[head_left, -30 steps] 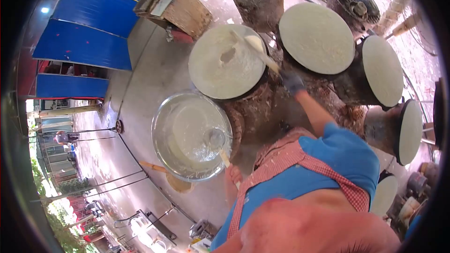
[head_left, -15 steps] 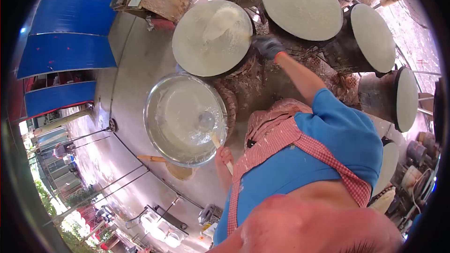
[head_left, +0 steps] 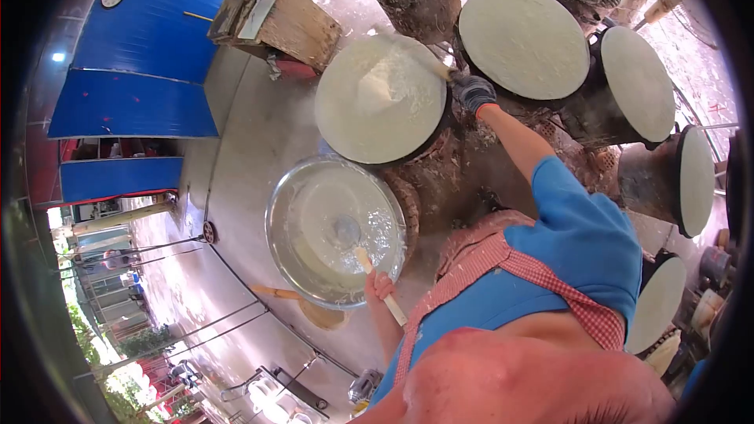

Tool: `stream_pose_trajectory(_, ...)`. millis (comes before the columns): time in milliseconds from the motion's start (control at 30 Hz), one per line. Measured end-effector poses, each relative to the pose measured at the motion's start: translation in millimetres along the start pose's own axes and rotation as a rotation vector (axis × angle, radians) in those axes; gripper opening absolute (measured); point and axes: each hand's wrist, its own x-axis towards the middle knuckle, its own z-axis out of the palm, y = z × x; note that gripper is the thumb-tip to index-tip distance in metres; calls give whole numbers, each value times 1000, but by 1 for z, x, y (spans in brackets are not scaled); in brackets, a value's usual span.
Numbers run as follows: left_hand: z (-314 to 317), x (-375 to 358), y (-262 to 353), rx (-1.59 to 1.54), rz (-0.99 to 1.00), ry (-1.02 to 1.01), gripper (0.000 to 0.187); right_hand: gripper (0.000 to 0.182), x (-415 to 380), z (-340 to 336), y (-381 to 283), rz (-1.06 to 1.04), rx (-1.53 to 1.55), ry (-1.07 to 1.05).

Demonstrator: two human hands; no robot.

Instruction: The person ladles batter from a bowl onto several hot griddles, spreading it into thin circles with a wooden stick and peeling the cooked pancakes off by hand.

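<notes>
My left hand (head_left: 381, 286) is wrapped round the pale handle of a ladle (head_left: 363, 257), whose bowl sits in the whitish batter of a large metal basin (head_left: 271, 232). My right hand (head_left: 475, 94), in a dark glove, is closed on a wooden spreading tool (head_left: 430, 60) at the right edge of a round griddle (head_left: 357, 129). The tool reaches over pale batter on the griddle, with a whiter, rough patch near the middle. Haze or glare blurs the tool's far end.
Several more round griddles with pale tops curve to the right, among them a large one (head_left: 525, 41). A wooden box (head_left: 298, 27) stands at the upper left. Below the basin lies a round board-like object (head_left: 320, 316). A blue wall (head_left: 149, 23) is at the far left.
The whole view has shifted. My right hand and the tool have moved slightly up along the griddle's edge. The ladle and my left hand have moved left within the basin area.
</notes>
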Motion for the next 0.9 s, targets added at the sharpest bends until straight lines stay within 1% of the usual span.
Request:
stream_pose_trajectory(33,7,6,1,-55,3,62,33,32,-3,5,-16,-87,-192,-93)
stream_pose_trajectory(67,17,17,4,-49,11,66,33,30,-6,9,-27,-173,-383,-190)
stream_pose_trajectory(100,25,28,7,66,85,154,32,28,-8,15,-17,-297,-446,-310)
stream_pose_trajectory(133,31,35,8,171,162,247,31,28,-19,7,-16,-295,-443,-333)
stream_pose_trajectory(167,38,48,13,249,148,226,20,28,-27,-11,-24,-418,-541,-316)
stream_pose_trajectory(200,50,65,19,327,134,197,15,28,-29,-26,-29,-550,-638,-291)
stream_pose_trajectory(233,67,79,18,353,138,193,23,27,-25,-34,-24,-571,-643,-206)
stream_pose_trajectory(267,81,95,19,462,192,215,35,27,-29,-35,-23,-594,-642,-219)
stream_pose_trajectory(300,101,107,15,469,202,221,30,27,-38,-35,-22,-492,-632,-166)
stream_pose_trajectory(333,96,128,26,439,226,137,25,27,-44,-35,-17,-387,-621,-114)
stream_pose_trajectory(367,116,136,12,486,279,127,23,27,-47,-14,10,-462,-710,-151)
stream_pose_trajectory(400,136,145,-2,531,330,115,22,27,-50,-19,7,-478,-718,-158)
stream_pose_trajectory(467,146,174,1,393,206,113,21,26,-67,-36,-8,-518,-763,-153)
stream_pose_trajectory(500,150,183,-1,381,212,107,21,26,-69,-47,-14,-423,-781,-119)
stream_pose_trajectory(533,153,192,-7,390,185,137,21,26,-74,-45,-3,-433,-788,-117)
stream_pose_trajectory(567,156,201,-15,403,152,163,22,25,-81,-38,13,-419,-738,-41)
stream_pose_trajectory(600,162,208,-28,401,143,148,22,25,-91,-41,11,-402,-689,41)
stream_pose_trajectory(633,166,216,-45,525,276,231,22,26,-108,-32,6,-434,-922,28)
stream_pose_trajectory(667,167,223,-57,645,404,318,23,29,-124,-18,7,-454,-773,-79)
stream_pose_trajectory(700,167,234,-64,635,379,319,23,32,-140,-7,12,-466,-626,-197)
stream_pose_trajectory(733,164,243,-65,547,244,282,20,32,-152,0,6,-452,-640,-215)
stream_pose_trajectory(767,154,240,-62,456,119,250,17,32,-160,8,-3,-411,-607,-175)
stream_pose_trajectory(800,147,217,-57,442,112,267,17,32,-169,6,-15,-372,-575,-129)
stream_pose_trajectory(833,141,187,-48,512,70,93,18,32,-183,-8,-22,-360,-584,-143)
stream_pose_trajectory(867,134,157,-47,580,27,-81,19,32,-202,-34,-45,-351,-616,-134)
stream_pose_trajectory(900,125,132,-53,575,15,-73,19,33,-210,-46,-57,-347,-647,-116)
